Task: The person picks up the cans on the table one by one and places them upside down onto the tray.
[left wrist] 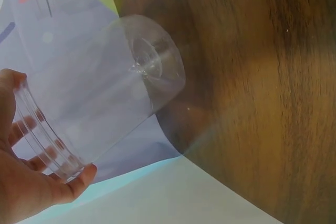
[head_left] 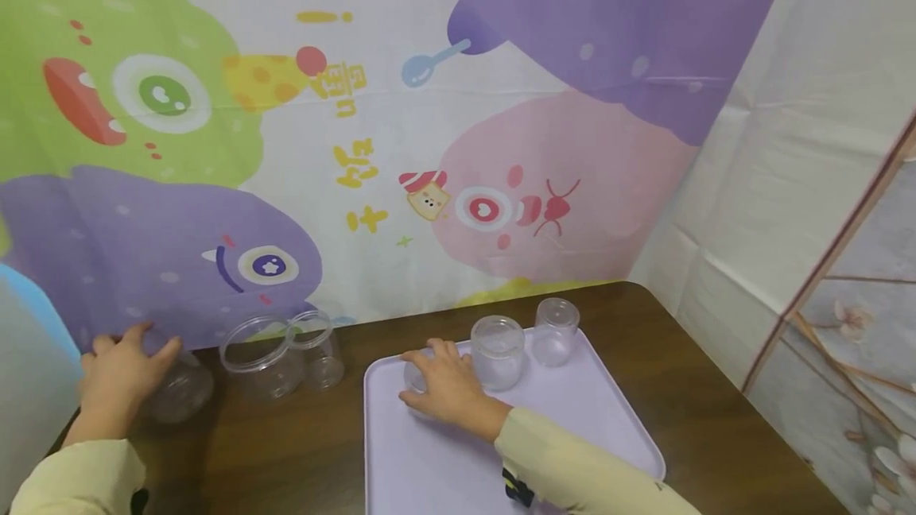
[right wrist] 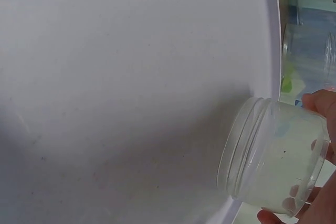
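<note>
At the table's left end my left hand [head_left: 123, 376] grips a large clear plastic jar [head_left: 182, 394] by its rim. In the left wrist view, thumb and fingers curl round the ringed mouth of this jar [left wrist: 100, 93], and its base is toward the wooden table. Over the lilac tray [head_left: 422, 471] my right hand [head_left: 452, 388] holds a smaller clear jar [right wrist: 281, 153] from its base end. That jar is upside down, threaded mouth toward the tray; whether it touches the surface I cannot tell. Beside it on the tray are a clear jar [head_left: 497, 356] and a narrower jar [head_left: 556, 334].
Between the left hand and the tray, a wide clear jar [head_left: 265, 364] and a narrow one [head_left: 322, 352] stand mouth up on the wooden table [head_left: 286, 459]. A cartoon-printed sheet [head_left: 386, 261] hangs behind the table's back edge. Another pale sheet [head_left: 723, 261] hangs at right.
</note>
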